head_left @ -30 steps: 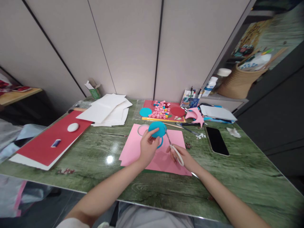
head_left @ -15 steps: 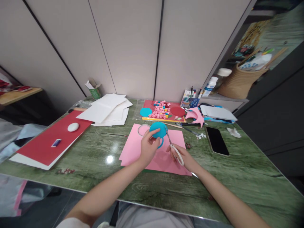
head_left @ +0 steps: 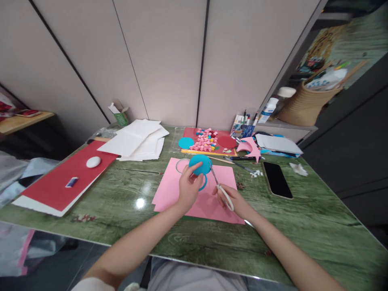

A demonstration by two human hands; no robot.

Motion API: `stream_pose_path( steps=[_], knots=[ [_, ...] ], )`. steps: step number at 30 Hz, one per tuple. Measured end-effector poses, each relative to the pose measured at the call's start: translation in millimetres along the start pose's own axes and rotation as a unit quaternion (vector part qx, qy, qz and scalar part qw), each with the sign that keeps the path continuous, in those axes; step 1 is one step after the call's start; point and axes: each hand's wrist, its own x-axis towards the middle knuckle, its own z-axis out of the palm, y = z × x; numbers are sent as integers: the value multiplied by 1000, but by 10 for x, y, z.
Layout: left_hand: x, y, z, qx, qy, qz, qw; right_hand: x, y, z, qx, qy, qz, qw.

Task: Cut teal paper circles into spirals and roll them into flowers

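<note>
My left hand [head_left: 188,186] grips a round piece of blue paper [head_left: 201,162] between thumb and fingers, held above a pink sheet [head_left: 169,186]. A narrow curved blue strip [head_left: 204,184] hangs below the disc. In my right hand [head_left: 233,200] is a pair of scissors [head_left: 226,197] with white handles. Their blades meet the disc's right edge. On the pink sheet, partly behind my left fingers, lies a thin grey ring [head_left: 182,165].
Behind the pink sheet lie small pink paper pieces [head_left: 204,141] on a red sheet. A phone [head_left: 277,180] rests at the right, beside pens and a pink offcut [head_left: 249,147]. White sheets [head_left: 133,137] and a red sheet [head_left: 69,173] with a white oval object [head_left: 93,162] are at the left.
The blue disc has shifted slightly left and up in my left hand, and the strip below it has moved a little. The scissors have barely moved.
</note>
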Motion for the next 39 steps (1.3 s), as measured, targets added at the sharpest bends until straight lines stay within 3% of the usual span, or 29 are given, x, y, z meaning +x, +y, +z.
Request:
stream_pose_path(
  steps=[39],
  knots=[
    [2,25,-14,42,-14,19,999,-4,14,-4,-12,-3,-14,1000]
  ],
)
